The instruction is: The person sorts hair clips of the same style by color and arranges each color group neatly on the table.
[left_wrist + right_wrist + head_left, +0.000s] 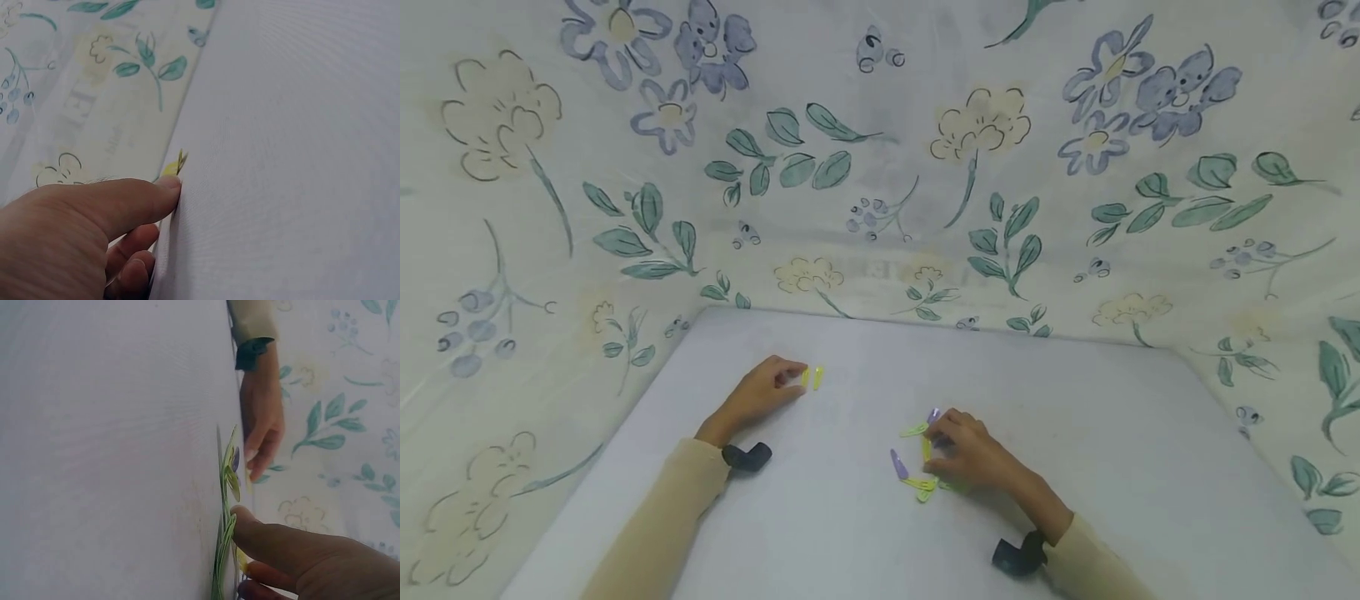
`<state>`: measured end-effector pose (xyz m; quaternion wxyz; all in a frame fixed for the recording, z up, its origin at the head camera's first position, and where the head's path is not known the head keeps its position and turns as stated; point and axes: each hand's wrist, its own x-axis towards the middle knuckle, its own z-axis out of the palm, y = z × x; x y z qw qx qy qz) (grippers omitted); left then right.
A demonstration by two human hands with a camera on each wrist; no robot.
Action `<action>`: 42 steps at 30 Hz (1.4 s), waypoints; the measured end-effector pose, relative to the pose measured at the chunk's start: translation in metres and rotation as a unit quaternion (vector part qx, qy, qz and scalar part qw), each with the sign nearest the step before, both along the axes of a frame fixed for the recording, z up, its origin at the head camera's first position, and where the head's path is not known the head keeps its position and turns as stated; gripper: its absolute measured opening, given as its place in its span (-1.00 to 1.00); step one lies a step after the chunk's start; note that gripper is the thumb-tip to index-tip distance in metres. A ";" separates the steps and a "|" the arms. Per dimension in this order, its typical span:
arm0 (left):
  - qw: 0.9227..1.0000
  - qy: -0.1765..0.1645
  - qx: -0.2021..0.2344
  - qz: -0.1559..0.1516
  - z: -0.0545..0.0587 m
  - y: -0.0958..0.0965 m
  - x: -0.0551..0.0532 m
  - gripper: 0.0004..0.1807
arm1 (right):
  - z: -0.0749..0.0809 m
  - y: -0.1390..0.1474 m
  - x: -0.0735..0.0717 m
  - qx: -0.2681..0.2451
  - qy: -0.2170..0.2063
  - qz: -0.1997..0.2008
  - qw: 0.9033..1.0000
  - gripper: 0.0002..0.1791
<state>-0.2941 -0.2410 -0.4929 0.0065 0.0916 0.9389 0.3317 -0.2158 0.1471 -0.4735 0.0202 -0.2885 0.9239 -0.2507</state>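
My left hand [766,388] pinches a yellow snap hair clip [806,377] by its ends, between thumb and fingers. Just right of it lies a second yellow clip [818,378]. In the left wrist view the thumb covers most of the yellow clip there [169,169]. Over a loose group of clips, my right hand [972,454] holds another yellow clip [927,448] between thumb and fingertip. Around it lie a purple clip [898,464], a pale green clip [913,431] and several more, some partly hidden by the hand. Green clips [225,544] show edge-on in the right wrist view.
The clips lie on a white tabletop [850,517]. Flower-printed sheeting [895,192] rises along its back and sides. Each wrist carries a dark strap-on piece, the left one [747,457] and the right one [1021,556], below beige sleeves.
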 end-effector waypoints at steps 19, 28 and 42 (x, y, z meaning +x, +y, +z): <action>1.000 -0.010 0.005 0.008 0.002 -0.005 0.008 -0.50 | 0.010 -0.011 0.012 -0.073 -0.049 -0.064 0.994 -0.49; 1.000 0.000 0.009 -0.006 0.001 0.003 0.006 -0.50 | 0.014 -0.002 0.013 -0.097 -0.040 -0.054 0.993 -0.51; 1.000 0.009 0.012 -0.005 0.003 -0.001 0.004 -0.50 | 0.043 -0.011 -0.014 -0.109 0.005 -0.046 0.993 -0.53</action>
